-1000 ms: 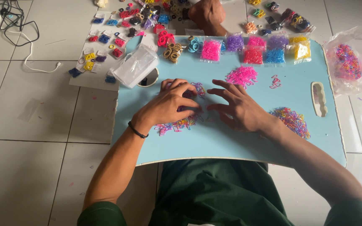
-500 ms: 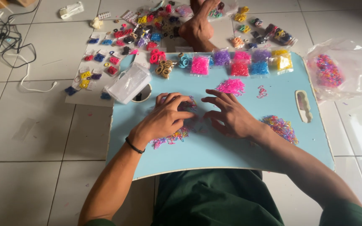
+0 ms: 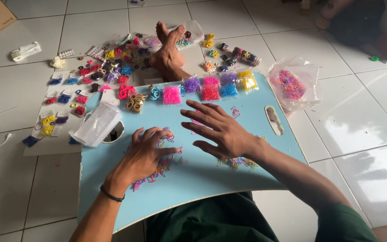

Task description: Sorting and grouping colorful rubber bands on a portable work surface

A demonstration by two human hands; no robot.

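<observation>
Both hands, left hand and right hand, lie spread and empty over loose bands on the blue board, sorted bead packets lining its far edge.

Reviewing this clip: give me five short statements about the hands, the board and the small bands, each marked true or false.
1. Both hands rest on a light blue board. True.
2. The left hand wears a dark band at the wrist. True.
3. The right hand grips a pair of scissors. False: it lies flat with fingers spread, holding nothing.
4. Small packets of coloured bands sit in a row along the board's far edge. True.
5. The clear bag of mixed bands lies left of the board. False: it lies on the tiled floor at the board's right.
</observation>
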